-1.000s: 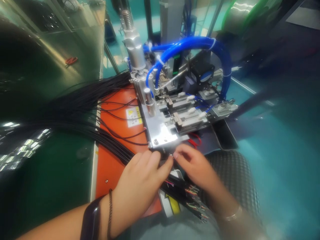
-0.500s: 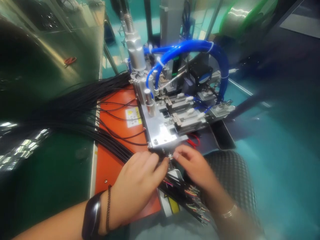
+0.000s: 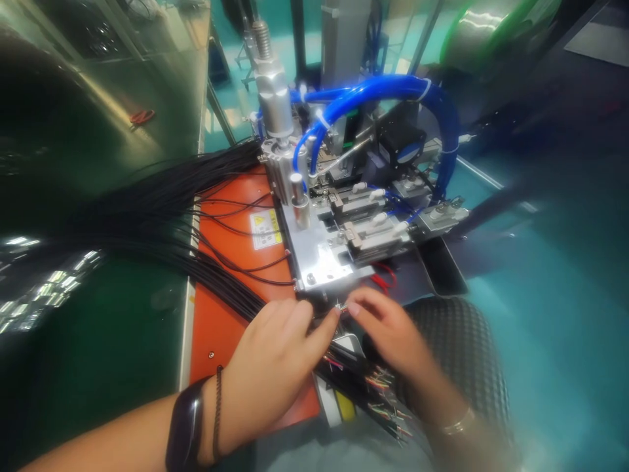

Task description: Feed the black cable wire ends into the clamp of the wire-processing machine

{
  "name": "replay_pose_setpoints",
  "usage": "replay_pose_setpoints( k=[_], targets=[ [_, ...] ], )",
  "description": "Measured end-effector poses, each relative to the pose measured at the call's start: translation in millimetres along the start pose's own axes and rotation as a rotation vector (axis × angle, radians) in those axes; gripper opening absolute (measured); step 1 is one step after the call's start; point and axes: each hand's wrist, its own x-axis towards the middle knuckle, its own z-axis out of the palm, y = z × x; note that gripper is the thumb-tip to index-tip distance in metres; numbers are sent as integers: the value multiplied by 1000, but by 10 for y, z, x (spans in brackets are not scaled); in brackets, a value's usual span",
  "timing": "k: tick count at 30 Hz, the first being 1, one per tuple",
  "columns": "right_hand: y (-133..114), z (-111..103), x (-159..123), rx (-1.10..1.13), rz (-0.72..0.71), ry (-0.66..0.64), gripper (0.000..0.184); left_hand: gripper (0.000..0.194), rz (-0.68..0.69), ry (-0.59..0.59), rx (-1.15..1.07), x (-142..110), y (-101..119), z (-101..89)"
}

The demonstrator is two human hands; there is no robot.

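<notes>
The small metal piece (image 3: 339, 306) sits just off the front edge of the steel fixture plate (image 3: 314, 257), pinched between your left hand (image 3: 270, 367) and right hand (image 3: 388, 334); black wires (image 3: 230, 295) crowd your left, leaving tight room.

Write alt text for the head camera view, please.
The left hand and right hand meet at a small metal part by the edge of a metal machine plate. Black wires fan across an orange panel, and blue tubing loops above.

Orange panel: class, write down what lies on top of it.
The orange panel carries black wires and a warning label; the left hand hides whatever lies beneath it.
</notes>
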Motion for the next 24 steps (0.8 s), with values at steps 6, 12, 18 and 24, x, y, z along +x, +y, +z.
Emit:
replay_pose_setpoints(
  k=[6,12,18,24],
  targets=[
    [-24,9,-7,-43,19,9,13,51,-30,-33,6,2,20,-15],
    [-24,38,22,-57,34,24,8,57,-35,-84,46,13,31,-23],
    [-68,46,2,-11,4,32,11,56,-36,-107,92,47,36,-36],
    [-23,92,84,54,42,27,13,49,-38,-184,109,142,63,-134]
  ],
)
